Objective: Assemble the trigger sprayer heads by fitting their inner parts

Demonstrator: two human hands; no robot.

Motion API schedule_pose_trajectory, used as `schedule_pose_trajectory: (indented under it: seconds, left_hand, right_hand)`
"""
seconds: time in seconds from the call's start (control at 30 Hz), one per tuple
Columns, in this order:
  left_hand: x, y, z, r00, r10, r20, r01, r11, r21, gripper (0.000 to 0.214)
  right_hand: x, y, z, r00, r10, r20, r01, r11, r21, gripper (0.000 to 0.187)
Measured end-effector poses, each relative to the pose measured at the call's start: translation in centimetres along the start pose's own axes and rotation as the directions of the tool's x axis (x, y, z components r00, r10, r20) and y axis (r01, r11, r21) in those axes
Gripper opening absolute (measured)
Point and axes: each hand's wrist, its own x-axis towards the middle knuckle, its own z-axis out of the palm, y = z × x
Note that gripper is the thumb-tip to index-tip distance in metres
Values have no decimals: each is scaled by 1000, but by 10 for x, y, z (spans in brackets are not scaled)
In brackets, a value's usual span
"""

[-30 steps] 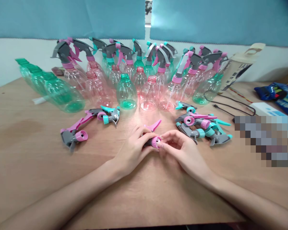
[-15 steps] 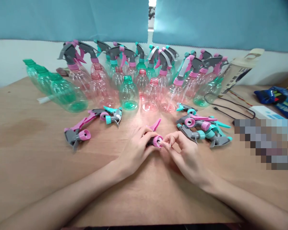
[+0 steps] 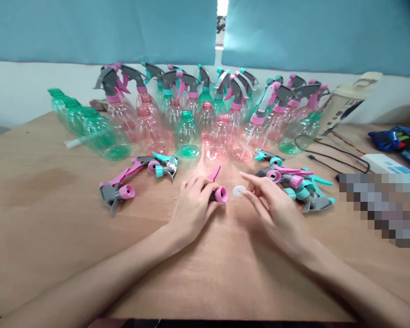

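**Spray head and white disc, held apart over a crowded table**

The wooden table (image 3: pixel 48 232) is open in front, its rear taken up by rows of bottles (image 3: pixel 187 141), some topped and some bare-necked. Packed this closely, one knocked by a reaching arm could topple its neighbours. At the right, a cream tumbler (image 3: pixel 340 109), a blue packet (image 3: pixel 406 146) and a loop of black cable (image 3: pixel 365 160) crowd the edge; the cable could snag a sleeve or bottle.

Loose spray heads lie in two groups: a left cluster (image 3: pixel 114 193) and a tangled right heap (image 3: pixel 305 189), the latter just beside the right hand (image 3: pixel 273 205) and partly hidden by it, so that a careless swing might scatter it.

The left hand (image 3: pixel 194 202) is wrapped around a pink-collared spray head (image 3: pixel 219 195), the collar's opening facing right. A loose hold could let it roll.

The smallest part, a white disc (image 3: pixel 239 191), lies near that opening, its edge apparently pinched between the right thumb and a finger; so slight a purchase could let it slip or tilt.
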Motion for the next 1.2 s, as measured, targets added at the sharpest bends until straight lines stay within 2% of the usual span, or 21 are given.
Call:
schedule_pose_trajectory:
  seconds: [0.1,0.3,0.5,0.63,0.77,0.87,1.1,1.2]
  left_hand:
    - [-1,-1,1,1000,18,-3,-18,998,-52,21]
    - [-7,7,-1,999,45,21,-36,949,-314,21]
    - [-10,10,0,1000,1,30,12,915,-403,20]
    - [-10,9,1,1000,-16,7,18,908,-420,21]
    - [-10,8,2,999,-41,18,45,890,-454,21]
    - [-11,8,1,998,-58,31,66,875,-479,23]
    - [-10,7,-1,998,-56,23,59,861,-505,22]
    - [-9,7,-2,997,-67,24,70,863,-500,23]
  right_hand:
    - [4,7,2,992,55,118,-60,998,36,17]
    - [1,9,4,998,40,48,-47,985,164,10]
    - [-2,7,4,992,-115,-53,123,974,192,8]
    - [-2,8,6,946,-304,-112,319,934,162,13]
    - [-1,10,8,918,-368,-146,383,918,98,17]
    - [0,13,9,918,-378,-118,387,919,71,18]
    - [-1,16,5,948,-315,52,299,933,203,24]
    - [0,16,2,947,-312,71,294,937,190,26]
